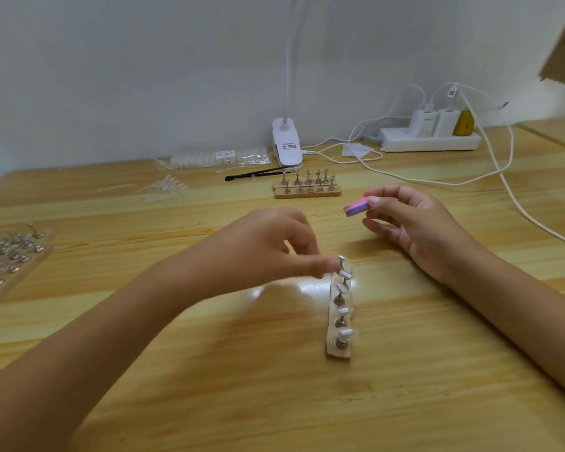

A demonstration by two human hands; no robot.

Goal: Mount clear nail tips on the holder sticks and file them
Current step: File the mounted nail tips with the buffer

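Observation:
A narrow wooden strip [338, 350] lies mid-table, running away from me, with several metal holder sticks standing on it; clear nail tips [346, 332] sit on some of them. My left hand [268, 246] reaches in from the left, blurred, its fingertips at the farthest holder stick [341, 261]; whether it pinches the stick I cannot tell. My right hand [411, 223] is raised to the right of the strip and pinches a pink and purple nail file block [357, 207] between thumb and fingers.
A second wooden strip with holder sticks [307, 188] stands further back. More holders lie on a board [7, 256] at the left edge. Loose clear tips [163, 189], a tip bag [221, 157], a clip lamp [287, 146], a power strip [429, 141] and cables line the back.

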